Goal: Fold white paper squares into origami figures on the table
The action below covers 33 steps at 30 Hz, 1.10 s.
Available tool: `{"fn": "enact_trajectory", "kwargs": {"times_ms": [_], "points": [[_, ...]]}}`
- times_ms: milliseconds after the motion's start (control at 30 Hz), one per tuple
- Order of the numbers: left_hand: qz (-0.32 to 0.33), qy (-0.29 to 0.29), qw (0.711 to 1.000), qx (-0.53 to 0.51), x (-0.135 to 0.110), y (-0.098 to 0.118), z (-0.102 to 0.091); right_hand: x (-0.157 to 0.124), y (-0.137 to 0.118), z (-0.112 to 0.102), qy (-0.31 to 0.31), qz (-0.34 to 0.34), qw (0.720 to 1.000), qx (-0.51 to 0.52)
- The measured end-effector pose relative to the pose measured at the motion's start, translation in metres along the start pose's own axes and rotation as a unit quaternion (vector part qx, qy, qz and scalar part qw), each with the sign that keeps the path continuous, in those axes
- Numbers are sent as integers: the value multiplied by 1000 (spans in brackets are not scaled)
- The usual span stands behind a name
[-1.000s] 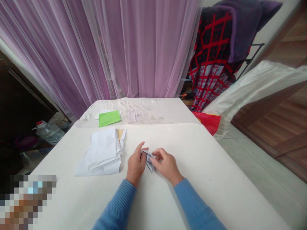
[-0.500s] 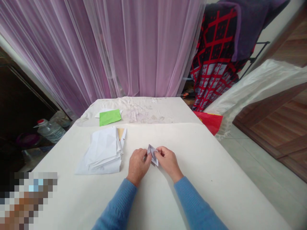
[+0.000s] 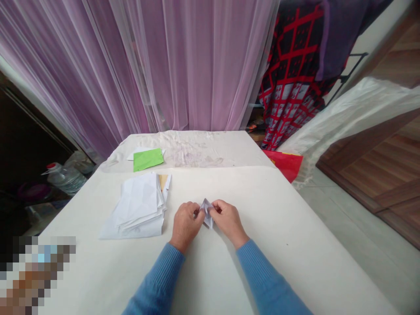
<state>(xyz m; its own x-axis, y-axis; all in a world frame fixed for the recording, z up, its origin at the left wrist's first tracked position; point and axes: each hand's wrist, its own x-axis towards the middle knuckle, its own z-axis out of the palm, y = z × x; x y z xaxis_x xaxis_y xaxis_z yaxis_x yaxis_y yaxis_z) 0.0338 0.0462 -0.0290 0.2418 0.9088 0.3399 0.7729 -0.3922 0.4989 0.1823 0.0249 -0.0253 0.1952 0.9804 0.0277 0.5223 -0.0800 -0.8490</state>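
Between my hands, above the middle of the table, is a small piece of folded white paper (image 3: 207,219) with a pointed top. My left hand (image 3: 187,222) pinches its left side between thumb and fingers. On the opposite side my right hand (image 3: 227,219) grips the paper the same way. The folds stand partly apart in the middle, and the fingertips cover both side edges. Left of my left hand lies a stack of white paper sheets (image 3: 139,199), with a tan piece (image 3: 163,180) showing at its upper right corner.
A green paper packet (image 3: 148,159) rests on white paper farther back on the white-covered table (image 3: 262,271). A red bag (image 3: 286,164) hangs by the right edge. Purple curtains (image 3: 197,65) close off the far side. A plastic jug (image 3: 65,178) stands at the left.
The folded paper has spread a little wider between my hands, its left side drawn outward. The whole view has shifted slightly; the stack and green packet lie as before.
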Motion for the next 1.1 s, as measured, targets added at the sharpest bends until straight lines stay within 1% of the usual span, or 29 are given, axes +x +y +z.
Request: {"fn": "enact_trajectory", "kwargs": {"times_ms": [133,200,333,600,767,933,1100], "points": [[13,25,999,-17,0,-2,-2,1,3,1,-6,12,1000,10],[7,31,999,-27,0,-4,-2,2,3,2,-6,12,1000,9],[-21,11,999,-33,1,-6,-2,2,3,1,-6,11,1000,9],[-30,-7,999,-44,3,-11,-2,2,1,-3,-10,15,1000,-13],[-21,0,999,-40,1,-11,0,0,-1,-2,1,-9,999,-44],[-18,16,999,-36,0,-10,1,-2,0,0,4,-31,998,-56],[-17,19,999,-31,-1,-6,-1,-1,0,0,7,-40,997,-65]]}}
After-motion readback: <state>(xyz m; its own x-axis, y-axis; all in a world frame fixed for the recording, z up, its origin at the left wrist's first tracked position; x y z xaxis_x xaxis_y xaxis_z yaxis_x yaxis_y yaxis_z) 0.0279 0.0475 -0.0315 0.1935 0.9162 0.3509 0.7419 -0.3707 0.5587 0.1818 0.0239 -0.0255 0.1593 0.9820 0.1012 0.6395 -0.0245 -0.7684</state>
